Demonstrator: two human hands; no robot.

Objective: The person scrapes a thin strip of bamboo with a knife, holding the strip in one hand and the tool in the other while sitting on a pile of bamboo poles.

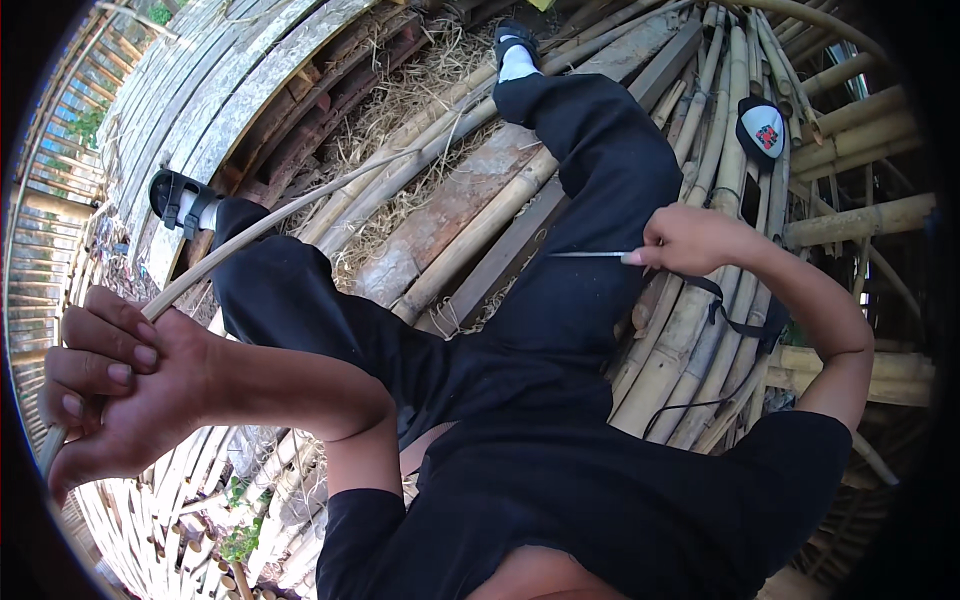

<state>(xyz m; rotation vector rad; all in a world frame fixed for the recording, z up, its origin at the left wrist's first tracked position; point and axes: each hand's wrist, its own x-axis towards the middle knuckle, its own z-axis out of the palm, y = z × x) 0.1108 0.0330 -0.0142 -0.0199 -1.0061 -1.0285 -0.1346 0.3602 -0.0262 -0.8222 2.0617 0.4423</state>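
Note:
My left hand (125, 385) is out at the far left, fingers curled round a long thin wooden stick (255, 232). The stick slants up and to the right from my fist, and its far tip passes above my left knee. Above my right thigh, my right hand (695, 241) is closed on a thin, pale, blade-like strip (592, 254) that points left. Most of its grip end is hidden in my fingers, so I cannot tell its exact kind. The two hands are well apart, and the strip does not touch the stick.
I sit on bamboo poles (690, 355) and planks (445, 225) with dry straw (390, 110) between them. A black and white cap (760, 128) lies on the poles at right, and a black strap (735, 318) is below my right wrist. A slatted wooden platform (215, 70) stands at upper left.

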